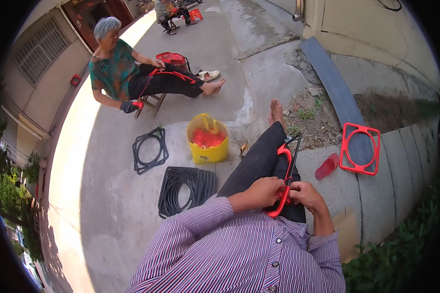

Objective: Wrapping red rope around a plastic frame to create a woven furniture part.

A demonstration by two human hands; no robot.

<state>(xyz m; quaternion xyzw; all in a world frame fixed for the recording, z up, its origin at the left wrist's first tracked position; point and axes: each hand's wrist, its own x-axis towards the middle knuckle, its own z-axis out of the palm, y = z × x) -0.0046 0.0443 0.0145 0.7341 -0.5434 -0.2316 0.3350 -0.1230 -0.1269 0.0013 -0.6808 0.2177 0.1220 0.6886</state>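
Over my lap lies a black frame point(294, 161), seen nearly edge-on, with red cord wound tightly along part of it. My left hand point(265, 192) is closed at the frame, its fingertips against the red-wound side point(279, 209). Just to the right, my right hand point(306, 196) pinches at the same side, its fingertips close to those of the left. A short bit of red cord sticks up between the hands. Exactly which strand each hand holds is hidden by the fingers.
Left of my legs stand a yellow bag point(208, 155) of red material, a stack of black frames point(200, 183) and a single black frame point(140, 163). A red frame point(344, 163) and a red slipper point(326, 167) lie right. A co-worker point(113, 73) sits at far left, handling red cord.
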